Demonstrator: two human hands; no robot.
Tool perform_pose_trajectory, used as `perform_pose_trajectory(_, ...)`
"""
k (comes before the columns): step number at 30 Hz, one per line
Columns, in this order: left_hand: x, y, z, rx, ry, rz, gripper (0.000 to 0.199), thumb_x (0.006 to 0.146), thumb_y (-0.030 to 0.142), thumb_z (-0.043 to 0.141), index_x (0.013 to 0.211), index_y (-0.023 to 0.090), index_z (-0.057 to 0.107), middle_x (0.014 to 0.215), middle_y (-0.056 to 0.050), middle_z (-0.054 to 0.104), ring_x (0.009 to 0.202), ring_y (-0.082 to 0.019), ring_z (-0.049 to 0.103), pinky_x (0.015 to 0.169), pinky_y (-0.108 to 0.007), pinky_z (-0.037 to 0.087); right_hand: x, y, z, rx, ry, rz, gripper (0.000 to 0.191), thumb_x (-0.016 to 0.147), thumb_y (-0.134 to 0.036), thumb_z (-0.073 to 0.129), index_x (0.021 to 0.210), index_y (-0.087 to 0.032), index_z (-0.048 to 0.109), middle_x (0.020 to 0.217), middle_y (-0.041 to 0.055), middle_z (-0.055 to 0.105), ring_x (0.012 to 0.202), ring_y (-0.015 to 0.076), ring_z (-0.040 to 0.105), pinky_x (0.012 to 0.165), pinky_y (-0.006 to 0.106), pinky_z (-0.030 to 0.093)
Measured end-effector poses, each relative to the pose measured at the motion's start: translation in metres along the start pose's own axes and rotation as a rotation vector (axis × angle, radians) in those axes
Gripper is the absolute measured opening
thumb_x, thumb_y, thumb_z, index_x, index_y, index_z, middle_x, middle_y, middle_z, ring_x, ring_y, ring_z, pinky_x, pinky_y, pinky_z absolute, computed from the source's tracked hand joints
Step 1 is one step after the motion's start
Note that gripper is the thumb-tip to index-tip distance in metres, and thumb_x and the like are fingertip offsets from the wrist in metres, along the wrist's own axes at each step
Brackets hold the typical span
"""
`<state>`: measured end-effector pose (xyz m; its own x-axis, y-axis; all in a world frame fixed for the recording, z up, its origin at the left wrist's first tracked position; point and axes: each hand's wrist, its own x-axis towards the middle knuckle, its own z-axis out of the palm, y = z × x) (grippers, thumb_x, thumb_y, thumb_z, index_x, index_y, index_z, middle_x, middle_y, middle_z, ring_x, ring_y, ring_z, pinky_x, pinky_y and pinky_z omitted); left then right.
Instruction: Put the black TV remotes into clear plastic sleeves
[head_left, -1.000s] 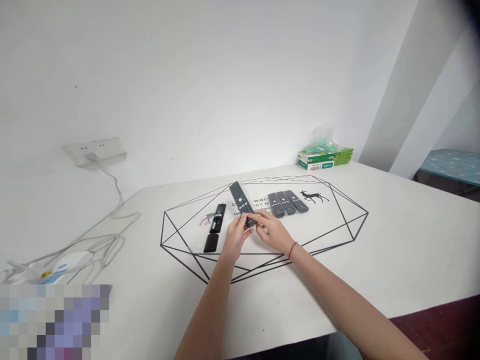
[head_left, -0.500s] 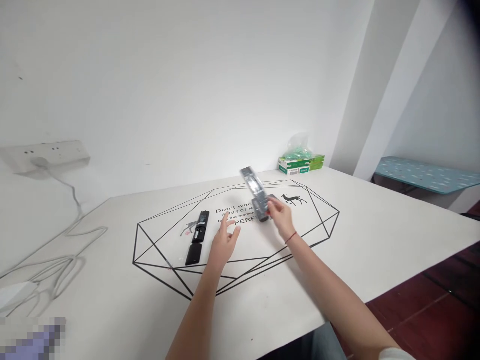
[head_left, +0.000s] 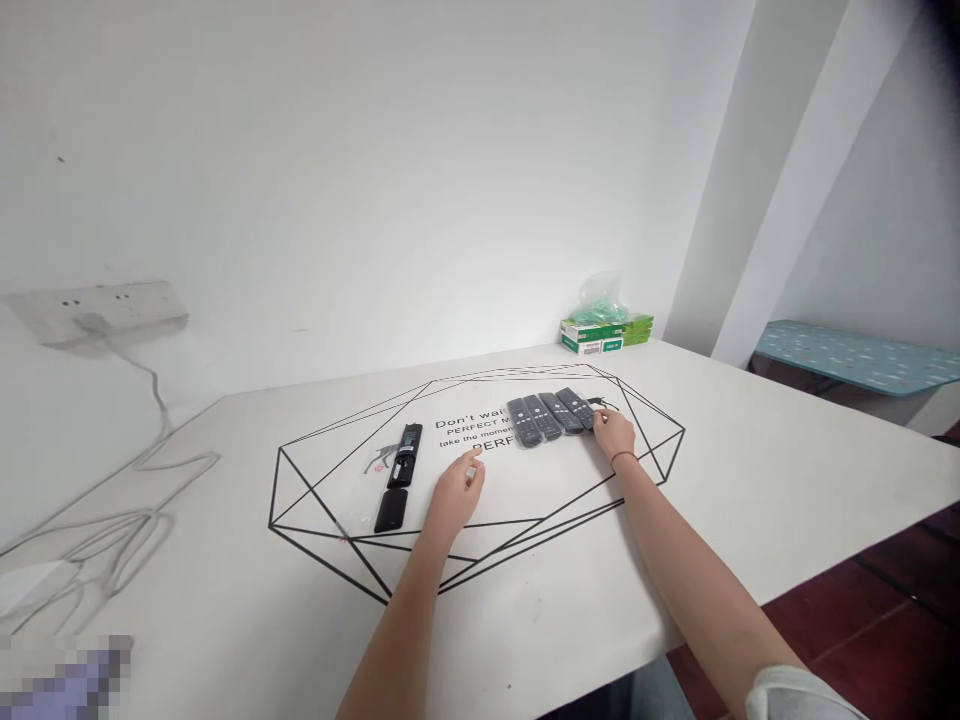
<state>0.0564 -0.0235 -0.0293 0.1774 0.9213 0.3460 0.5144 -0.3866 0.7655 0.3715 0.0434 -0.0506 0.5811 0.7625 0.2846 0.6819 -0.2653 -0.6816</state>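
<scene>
Head view, left to right: cable (head_left: 155,388) runs from the wall socket (head_left: 135,308) down to the table (head_left: 525,605), well off from the remotes. Opened remote (head_left: 406,455) lies back up, so its battery bay shows; black cover (head_left: 391,510) is off, just beside its near end, probably put there so the two parts read as a pair. Clear plastic lies by them, faint.

My left hand (head_left: 452,492) is between that remote and the row, fingers loosely curled, thumb apart from them, nothing in it; likely kept back so the row has room. Row of four remotes (head_left: 541,418) sits face up in clear wrap, side by side, buttons showing, slightly fanned. My right hand (head_left: 616,432) has its fingertips at the near end of the rightmost remote (head_left: 574,407), seemingly to line it up; can't tell if they pinch or just press. Boxes (head_left: 592,332) with a plastic bag (head_left: 601,300) on top sit behind, near the wall.
</scene>
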Motion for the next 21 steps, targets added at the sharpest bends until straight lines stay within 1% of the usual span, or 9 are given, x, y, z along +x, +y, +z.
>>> perform_pose_trajectory(3, 0.001, 0.002, 0.0, 0.011, 0.012, 0.0, 0.032, 0.083, 0.036, 0.046, 0.107, 0.024, 0.062, 0.098, -0.005, 0.066, 0.066, -0.014, 0.055, 0.074, -0.029, 0.044, 0.001, 0.003, 0.001, -0.047, -0.011, -0.017, 0.034, 0.084, -0.028, 0.041, 0.097, -0.017, 0.07, 0.086, 0.012, 0.068, 0.084, 0.0227, 0.06, 0.073, 0.031, 0.041)
perform_pose_trajectory(6, 0.005, 0.003, -0.014, 0.063, 0.037, -0.042, 0.031, 0.083, 0.036, 0.046, 0.104, 0.022, 0.064, 0.096, -0.005, 0.067, 0.069, -0.015, 0.057, 0.076, -0.029, 0.044, -0.001, 0.004, -0.001, -0.089, 0.014, -0.027, 0.033, 0.083, -0.028, 0.043, 0.094, -0.015, 0.071, 0.09, 0.0141, 0.066, 0.088, 0.0246, 0.057, 0.077, 0.034, 0.04)
perform_pose_trajectory(9, 0.006, -0.005, -0.048, 0.211, 0.081, -0.12, 0.03, 0.083, 0.034, 0.045, 0.102, 0.022, 0.064, 0.094, -0.005, 0.068, 0.072, -0.017, 0.058, 0.077, -0.03, 0.043, -0.005, -0.002, -0.007, -0.115, 0.076, -0.021, 0.037, 0.084, -0.031, 0.043, 0.103, -0.012, 0.067, 0.109, 0.0191, 0.059, 0.104, 0.0316, 0.049, 0.085, 0.042, 0.036)
perform_pose_trajectory(12, 0.001, -0.023, -0.089, 0.332, 0.229, -0.209, 0.03, 0.084, 0.032, 0.04, 0.102, 0.022, 0.063, 0.097, -0.005, 0.068, 0.084, -0.02, 0.06, 0.078, -0.03, 0.042, -0.018, -0.021, -0.007, -0.104, 0.166, -0.097, 0.042, 0.085, -0.033, 0.042, 0.117, -0.011, 0.059, 0.122, 0.0205, 0.05, 0.115, 0.0352, 0.039, 0.091, 0.048, 0.032)
perform_pose_trajectory(14, -0.005, -0.036, -0.109, 0.361, 0.327, -0.291, 0.03, 0.084, 0.03, 0.038, 0.102, 0.022, 0.061, 0.097, -0.005, 0.068, 0.089, -0.021, 0.059, 0.078, -0.03, 0.041, -0.043, -0.043, 0.0, -0.044, 0.184, -0.335, 0.039, 0.085, -0.032, 0.043, 0.114, -0.011, 0.059, 0.117, 0.0187, 0.053, 0.112, 0.0327, 0.042, 0.093, 0.047, 0.032)
perform_pose_trajectory(15, -0.007, -0.041, -0.115, 0.368, 0.354, -0.325, 0.03, 0.084, 0.028, 0.038, 0.101, 0.022, 0.061, 0.096, -0.005, 0.068, 0.089, -0.021, 0.059, 0.078, -0.03, 0.041, -0.06, -0.057, 0.006, 0.003, 0.122, -0.498, 0.037, 0.085, -0.031, 0.043, 0.112, -0.011, 0.059, 0.112, 0.0173, 0.057, 0.109, 0.0304, 0.046, 0.094, 0.046, 0.032)
perform_pose_trajectory(18, -0.01, -0.049, -0.12, 0.384, 0.371, -0.345, 0.029, 0.085, 0.028, 0.037, 0.1, 0.022, 0.061, 0.094, -0.005, 0.068, 0.088, -0.02, 0.06, 0.077, -0.029, 0.041, -0.128, -0.104, 0.031, 0.121, -0.199, -0.872, 0.04, 0.086, -0.037, 0.045, 0.118, -0.014, 0.053, 0.11, 0.0139, 0.06, 0.105, 0.0259, 0.05, 0.092, 0.041, 0.039)
perform_pose_trajectory(20, -0.01, -0.052, -0.117, 0.41, 0.378, -0.321, 0.029, 0.085, 0.028, 0.037, 0.102, 0.022, 0.061, 0.092, -0.005, 0.068, 0.088, -0.02, 0.06, 0.077, -0.029, 0.041, -0.172, -0.136, 0.049, 0.126, -0.394, -1.071, 0.056, 0.082, -0.046, 0.052, 0.129, -0.015, 0.043, 0.12, 0.0142, 0.055, 0.108, 0.0256, 0.049, 0.091, 0.04, 0.04)
perform_pose_trajectory(21, -0.009, -0.052, -0.116, 0.426, 0.378, -0.308, 0.029, 0.085, 0.027, 0.037, 0.102, 0.022, 0.061, 0.092, -0.006, 0.068, 0.089, -0.02, 0.06, 0.078, -0.029, 0.041, -0.189, -0.151, 0.058, 0.125, -0.451, -1.144, 0.065, 0.079, -0.05, 0.055, 0.131, -0.014, 0.04, 0.125, 0.0152, 0.052, 0.112, 0.0266, 0.047, 0.093, 0.04, 0.04)
